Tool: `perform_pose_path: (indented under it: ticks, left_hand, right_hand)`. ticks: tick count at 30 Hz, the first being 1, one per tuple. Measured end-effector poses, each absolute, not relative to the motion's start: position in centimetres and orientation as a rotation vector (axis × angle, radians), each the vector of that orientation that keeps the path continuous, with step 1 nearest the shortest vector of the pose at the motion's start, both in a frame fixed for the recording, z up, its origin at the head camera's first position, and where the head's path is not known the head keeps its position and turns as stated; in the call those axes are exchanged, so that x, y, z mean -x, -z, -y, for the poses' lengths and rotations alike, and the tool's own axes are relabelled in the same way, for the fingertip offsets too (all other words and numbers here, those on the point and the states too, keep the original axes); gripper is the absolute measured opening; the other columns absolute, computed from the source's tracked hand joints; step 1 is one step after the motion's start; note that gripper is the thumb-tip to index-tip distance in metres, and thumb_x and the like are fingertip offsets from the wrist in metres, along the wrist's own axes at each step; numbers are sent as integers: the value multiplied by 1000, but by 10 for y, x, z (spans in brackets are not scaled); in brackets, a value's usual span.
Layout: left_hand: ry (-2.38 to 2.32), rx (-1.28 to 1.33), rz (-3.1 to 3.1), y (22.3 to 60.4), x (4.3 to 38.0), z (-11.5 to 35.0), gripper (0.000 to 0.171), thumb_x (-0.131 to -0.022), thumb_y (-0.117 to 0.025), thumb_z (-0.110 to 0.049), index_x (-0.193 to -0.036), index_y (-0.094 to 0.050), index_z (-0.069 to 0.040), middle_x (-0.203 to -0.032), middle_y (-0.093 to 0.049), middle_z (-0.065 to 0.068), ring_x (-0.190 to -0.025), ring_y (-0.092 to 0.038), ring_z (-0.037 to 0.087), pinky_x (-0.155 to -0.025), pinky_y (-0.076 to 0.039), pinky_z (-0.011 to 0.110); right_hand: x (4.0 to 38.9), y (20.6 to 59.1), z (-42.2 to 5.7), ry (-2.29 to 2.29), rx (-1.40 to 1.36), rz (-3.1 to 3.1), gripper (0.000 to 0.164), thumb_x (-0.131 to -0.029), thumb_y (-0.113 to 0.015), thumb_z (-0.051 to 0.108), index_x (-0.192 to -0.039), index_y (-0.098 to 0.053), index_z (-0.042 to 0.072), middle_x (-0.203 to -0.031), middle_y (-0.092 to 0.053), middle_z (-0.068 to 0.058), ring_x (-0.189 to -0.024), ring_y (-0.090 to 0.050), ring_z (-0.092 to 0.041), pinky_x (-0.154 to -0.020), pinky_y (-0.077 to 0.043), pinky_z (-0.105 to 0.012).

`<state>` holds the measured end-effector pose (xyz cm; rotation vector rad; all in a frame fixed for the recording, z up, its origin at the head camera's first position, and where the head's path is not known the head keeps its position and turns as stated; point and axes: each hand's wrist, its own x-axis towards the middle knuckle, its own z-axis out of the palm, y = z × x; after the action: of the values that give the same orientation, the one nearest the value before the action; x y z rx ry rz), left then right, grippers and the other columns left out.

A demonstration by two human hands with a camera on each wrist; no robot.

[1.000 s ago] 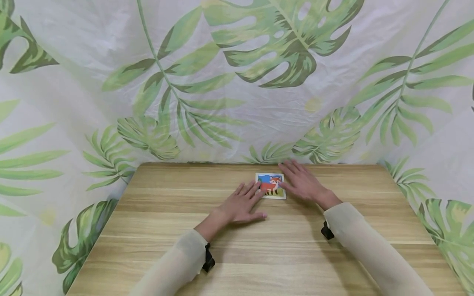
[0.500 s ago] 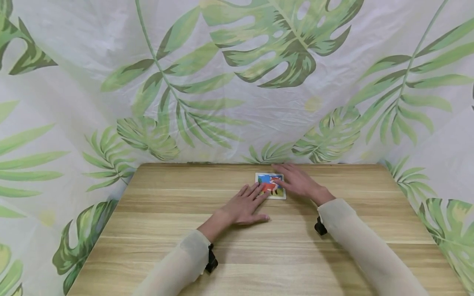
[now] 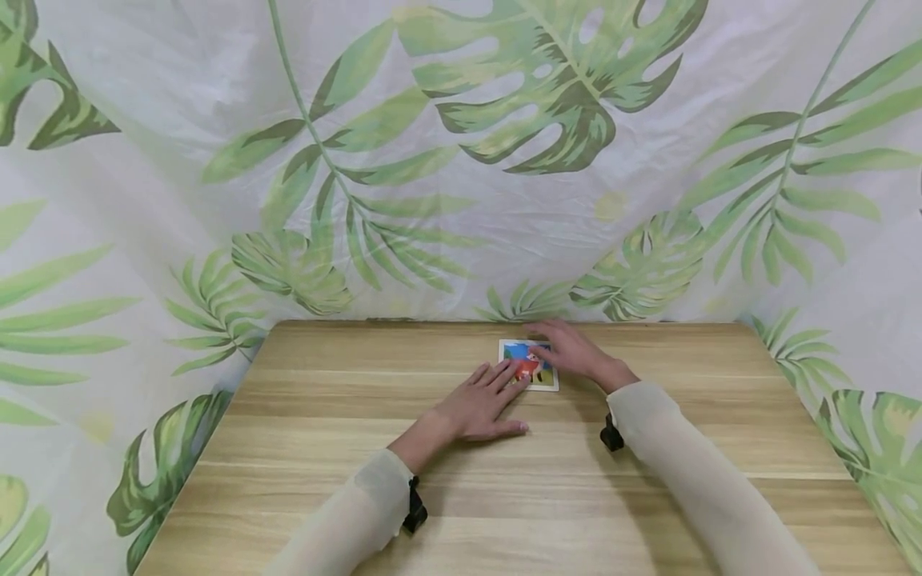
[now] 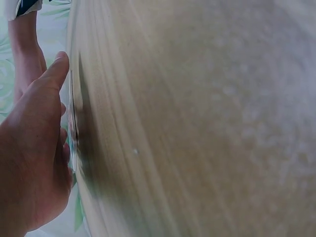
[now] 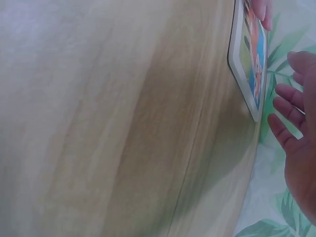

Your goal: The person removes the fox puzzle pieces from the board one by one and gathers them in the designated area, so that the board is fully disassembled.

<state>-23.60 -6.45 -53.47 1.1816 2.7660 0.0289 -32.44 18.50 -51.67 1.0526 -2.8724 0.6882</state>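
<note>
A small flat picture board [image 3: 545, 376] with a white border and an orange fox on it lies near the table's back edge. My left hand [image 3: 481, 405] comes from the lower left, fingers extended, with its fingertips over the board's lower left part. Over the upper right part is my right hand [image 3: 574, 352], its thumb above the fox's head. In the right wrist view, the right fingers are loosely bent and apart from the board [image 5: 253, 64]. Left fingertips reach its far end there. The left wrist view shows my left hand [image 4: 37, 143] side-on, hiding most of the board.
The wood-grain table [image 3: 504, 496] ends just behind the board. A leaf-printed cloth [image 3: 461, 184] hangs behind and around it. A black wrist device [image 3: 414, 508] is on the left sleeve, another wrist device [image 3: 611, 435] on the right.
My right hand has shifted left, from beside the board to over its upper right part. The left hand has slid slightly right and toward me. The board stays in place.
</note>
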Motion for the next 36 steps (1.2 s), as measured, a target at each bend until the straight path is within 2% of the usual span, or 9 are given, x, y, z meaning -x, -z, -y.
perform_pose_path:
  ticks: [10,18,25,31,36]
  left_hand:
    - [-44,-1249,-2745,534,237,65,85,-106,-36,-72,-171,-21,-19,-179,-7,10,-165,-6,25,-133,-14,49]
    - [-17,-1286,-2703,532,238,63,85,-107,-34,-71,-172,-18,-19,-179,-6,10,-165,-4,25,-133,-14,48]
    - [4,-1294,-2683,533,236,62,84,-107,-33,-71,-172,-18,-20,-179,-3,10,-165,-4,26,-133,-13,45]
    - [-9,-1292,-2674,534,237,62,84,-107,-33,-71,-172,-17,-20,-179,-3,10,-165,-3,25,-133,-12,44]
    - [-4,-1282,-2664,535,237,61,85,-107,-32,-72,-172,-14,-20,-179,1,9,-165,1,24,-133,-11,42]
  right_hand:
    - [335,522,-184,-811,-1026,2862,43,-103,-71,15,-142,-64,-2,-126,-70,-19,-114,-69,-35,-99,-55,-55]
    - [337,519,-175,-826,-1109,2810,36,-100,-73,11,-131,-70,-7,-122,-72,-21,-108,-69,-35,-96,-56,-54]
    - [342,522,-170,-832,-1149,2820,32,-99,-73,7,-128,-72,-6,-110,-72,-14,-97,-70,-26,-87,-59,-45]
    - [343,523,-167,-886,-1144,2814,29,-98,-73,3,-125,-74,-6,-106,-72,-15,-95,-70,-28,-85,-59,-46]
    - [346,524,-165,-905,-1150,2816,28,-97,-74,2,-124,-76,-3,-102,-71,-11,-92,-68,-24,-83,-58,-41]
